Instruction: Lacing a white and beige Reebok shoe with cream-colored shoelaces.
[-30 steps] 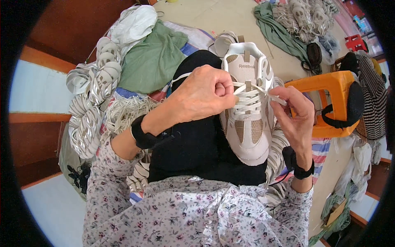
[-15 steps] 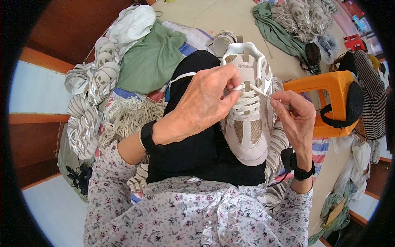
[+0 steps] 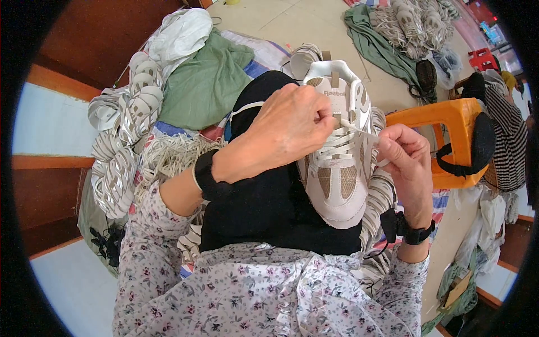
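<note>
Head view: I see the left hand [image 3: 292, 132] curled over a white-and-beige sneaker [image 3: 337, 163] lying on the lap w/ toe toward the body, so eyelets face up for easy reach. Its fingers look pressed together on the white lace [image 3: 359, 130] near the tongue. Right hand [image 3: 407, 163] pinches the lace's far end, holding it taut. Orange stool [image 3: 443, 123] just beside; pile of sneakers [image 3: 126, 135] at left.
</note>
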{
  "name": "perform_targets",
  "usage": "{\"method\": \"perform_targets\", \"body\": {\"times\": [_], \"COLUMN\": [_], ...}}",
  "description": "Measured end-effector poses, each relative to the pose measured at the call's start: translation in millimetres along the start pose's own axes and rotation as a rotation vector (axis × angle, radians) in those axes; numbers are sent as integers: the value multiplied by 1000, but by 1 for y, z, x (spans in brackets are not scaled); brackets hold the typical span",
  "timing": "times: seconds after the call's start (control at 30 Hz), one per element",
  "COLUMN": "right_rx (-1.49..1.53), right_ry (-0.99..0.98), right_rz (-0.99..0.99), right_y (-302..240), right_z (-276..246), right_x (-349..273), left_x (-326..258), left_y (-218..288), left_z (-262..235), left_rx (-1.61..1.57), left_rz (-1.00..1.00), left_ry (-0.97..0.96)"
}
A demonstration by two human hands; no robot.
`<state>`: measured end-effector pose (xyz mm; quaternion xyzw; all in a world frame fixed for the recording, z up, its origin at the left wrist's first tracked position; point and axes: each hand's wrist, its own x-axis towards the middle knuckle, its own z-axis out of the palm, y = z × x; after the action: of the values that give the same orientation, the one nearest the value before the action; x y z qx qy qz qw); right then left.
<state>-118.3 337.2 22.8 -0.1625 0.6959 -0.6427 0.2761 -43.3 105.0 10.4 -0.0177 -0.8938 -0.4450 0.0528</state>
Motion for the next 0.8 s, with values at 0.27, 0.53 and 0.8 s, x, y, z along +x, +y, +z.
{"method": "perform_targets", "body": {"times": [0.27,0.53,0.8], "right_rx": [302,-380,-933], "right_ry": [50,-40,89], "right_rz": [97,92,-314], "right_y": [39,46,63], "right_z": [-64,-73,-103], "right_x": [39,22,19], "left_x": [-2,-22,-24], "left_y": [-8,-33,-38], "left_z": [0,-14,-23], "left_rx": [221,70,-208], "left_rz": [93,-23,-227], "left_ry": [487,186,-24]}}
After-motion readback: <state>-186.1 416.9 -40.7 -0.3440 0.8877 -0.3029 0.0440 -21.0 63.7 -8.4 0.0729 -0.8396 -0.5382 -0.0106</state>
